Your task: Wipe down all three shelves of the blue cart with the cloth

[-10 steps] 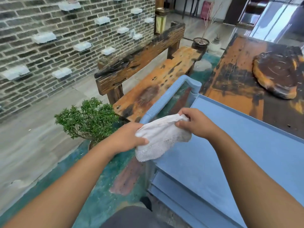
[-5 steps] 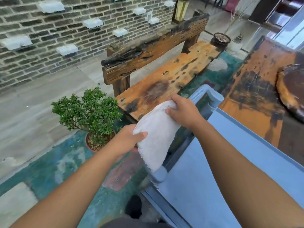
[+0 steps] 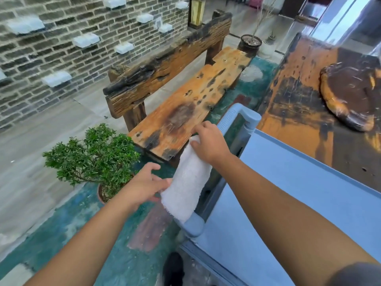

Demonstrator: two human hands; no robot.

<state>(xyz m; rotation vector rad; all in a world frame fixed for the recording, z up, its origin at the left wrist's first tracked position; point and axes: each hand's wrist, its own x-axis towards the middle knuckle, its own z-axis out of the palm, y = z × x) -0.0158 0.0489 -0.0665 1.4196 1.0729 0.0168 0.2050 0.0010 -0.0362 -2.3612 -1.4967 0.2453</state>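
A: Where is the cloth (image 3: pixel 185 182)?

B: Draped over the ribbed plastic handle (image 3: pixel 228 118) of the blue cart (image 3: pixel 237 254) — white, nubby terry, hanging as a long, rounded fold just beside the smooth top shelf (image 3: pixel 288 193).

A: And the hands?

B: The right grip (image 3: pixel 208 145) curls over the cloth's upper end, thumb pinching it to the bar. The left grip (image 3: pixel 144 182) is spread, fingers loose, thumb touching the cloth's lower side. Close by stand a scorched, orange-stained plank bench (image 3: pixel 185 112) and a small-leaved potted shrub (image 3: pixel 92 155) — both on a worn green-painted floor (image 3: pixel 72 234).
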